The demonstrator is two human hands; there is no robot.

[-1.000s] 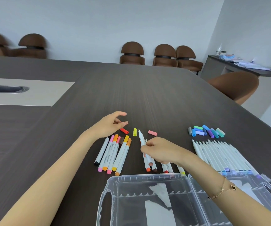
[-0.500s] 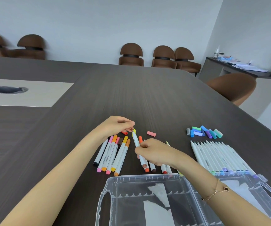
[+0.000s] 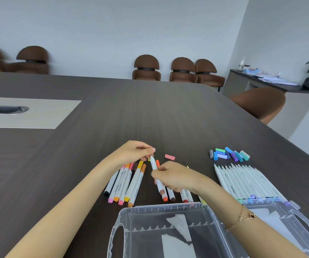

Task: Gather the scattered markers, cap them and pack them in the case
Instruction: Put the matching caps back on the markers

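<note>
The open case (image 3: pixel 168 229) is lying nearest, at 6 o'clock, with nothing packed in it. Beyond it, the right hand (image 3: pixel 176 176) is gripping a marker (image 3: pixel 154 164) with its tip pointing to 11 o'clock. The left hand (image 3: pixel 133 151) is pinching something small at that tip, probably a cap, too hidden to tell. A crooked push may be leaving it loose. Farther, at 2 o'clock, loose caps (image 3: pixel 228 154) may be rolling away.
</note>
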